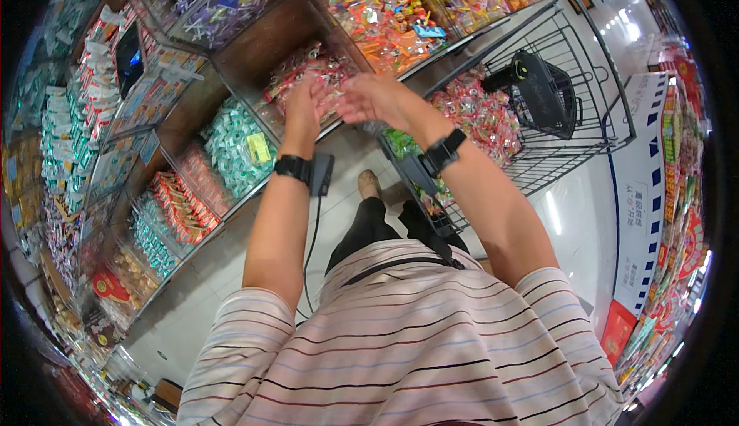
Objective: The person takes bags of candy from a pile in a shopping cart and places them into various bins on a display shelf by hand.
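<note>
Left hand (306, 101) and right hand (376, 100) hang close together over red candy (295, 67); grip unclear. Loose cupping could spill any held.

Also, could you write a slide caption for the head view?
Left hand and right hand at a brown bin of red-wrapped candies, a black wire shopping cart alongside.

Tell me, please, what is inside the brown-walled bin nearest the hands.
Red-wrapped sweets lie inside the bin. The left hand and right hand hide part of them, and anything under the top layer is covered.
</note>
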Motion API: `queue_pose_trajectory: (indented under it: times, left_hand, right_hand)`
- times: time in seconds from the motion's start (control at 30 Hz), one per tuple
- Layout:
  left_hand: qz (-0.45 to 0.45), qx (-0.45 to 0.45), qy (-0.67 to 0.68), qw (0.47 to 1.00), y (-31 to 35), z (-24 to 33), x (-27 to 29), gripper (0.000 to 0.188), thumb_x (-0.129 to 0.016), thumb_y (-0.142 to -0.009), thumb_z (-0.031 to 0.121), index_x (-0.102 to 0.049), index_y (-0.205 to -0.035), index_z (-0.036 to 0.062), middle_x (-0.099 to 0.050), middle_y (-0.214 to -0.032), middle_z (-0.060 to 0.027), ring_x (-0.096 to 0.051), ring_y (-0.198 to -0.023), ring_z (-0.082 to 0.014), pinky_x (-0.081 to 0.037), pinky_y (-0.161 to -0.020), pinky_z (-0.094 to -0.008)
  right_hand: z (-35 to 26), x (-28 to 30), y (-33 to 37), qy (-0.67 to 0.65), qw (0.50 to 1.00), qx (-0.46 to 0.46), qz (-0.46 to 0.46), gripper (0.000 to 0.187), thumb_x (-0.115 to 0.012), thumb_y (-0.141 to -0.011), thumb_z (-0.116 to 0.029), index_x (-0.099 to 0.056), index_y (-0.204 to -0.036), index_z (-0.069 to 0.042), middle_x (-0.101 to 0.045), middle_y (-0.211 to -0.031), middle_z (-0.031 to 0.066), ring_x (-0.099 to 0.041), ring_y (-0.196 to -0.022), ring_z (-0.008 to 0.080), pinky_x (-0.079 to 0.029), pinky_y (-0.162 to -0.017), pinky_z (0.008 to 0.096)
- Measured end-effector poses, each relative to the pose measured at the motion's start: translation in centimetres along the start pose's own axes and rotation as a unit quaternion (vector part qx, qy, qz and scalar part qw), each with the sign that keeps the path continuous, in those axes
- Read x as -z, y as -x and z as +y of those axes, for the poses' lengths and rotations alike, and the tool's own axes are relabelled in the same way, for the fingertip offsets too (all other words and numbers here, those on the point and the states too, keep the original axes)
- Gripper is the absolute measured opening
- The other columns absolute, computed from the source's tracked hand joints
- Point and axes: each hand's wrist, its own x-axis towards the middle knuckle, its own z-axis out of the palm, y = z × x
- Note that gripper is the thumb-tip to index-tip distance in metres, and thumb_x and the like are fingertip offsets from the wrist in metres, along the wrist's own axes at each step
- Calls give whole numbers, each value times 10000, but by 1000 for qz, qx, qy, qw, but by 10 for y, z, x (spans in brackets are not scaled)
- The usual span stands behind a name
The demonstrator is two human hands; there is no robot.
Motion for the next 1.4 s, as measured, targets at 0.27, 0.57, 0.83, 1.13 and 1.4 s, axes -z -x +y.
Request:
queue_pose_trajectory:
  times: [0.27,0.57,0.83,1.13,1.4]
  left_hand:
    - [-92,2,-133,987,52,-65,-77,283,-521,-1023,273,-583,-1160,33,-650,-1004,-82,-650,-889,-173,-551,-746,-316]
    - [-146,164,-256,941,70,-154,-130,279,-527,-1024,283,-595,-1162,51,-661,-1003,-49,-659,-883,-150,-551,-722,-299]
    - [-179,279,-276,902,76,-230,-166,258,-538,-1018,295,-594,-1127,68,-663,-983,-45,-653,-852,-143,-548,-711,-305]
    - [-130,311,-274,901,69,-269,-198,256,-538,-1025,280,-603,-1159,72,-665,-982,-46,-654,-856,-148,-542,-711,-293]
    - [-92,312,-245,913,60,-286,-214,289,-584,-999,308,-603,-1146,60,-660,-975,-50,-649,-858,-154,-528,-718,-293]
  right_hand:
    - [39,84,80,-98,992,-35,68,229,-604,-953,-201,-617,-1014,19,-674,-943,144,-698,-828,249,-615,-754,388]
    - [77,222,131,-179,949,-37,257,167,-613,-942,-160,-572,-992,-6,-653,-908,125,-692,-806,233,-625,-698,379]
    - [110,385,125,-67,916,-7,395,333,-715,-852,-175,-556,-1089,-2,-636,-956,104,-659,-823,222,-580,-638,351]
    - [110,518,99,416,746,-75,514,934,-812,-670,-432,-436,-1439,-57,-528,-1327,288,-541,-1228,432,-455,-1021,479]
    - [105,545,71,475,728,-192,455,1018,-781,-695,-539,-331,-1532,-174,-342,-1509,279,-400,-1366,458,-396,-1103,486]
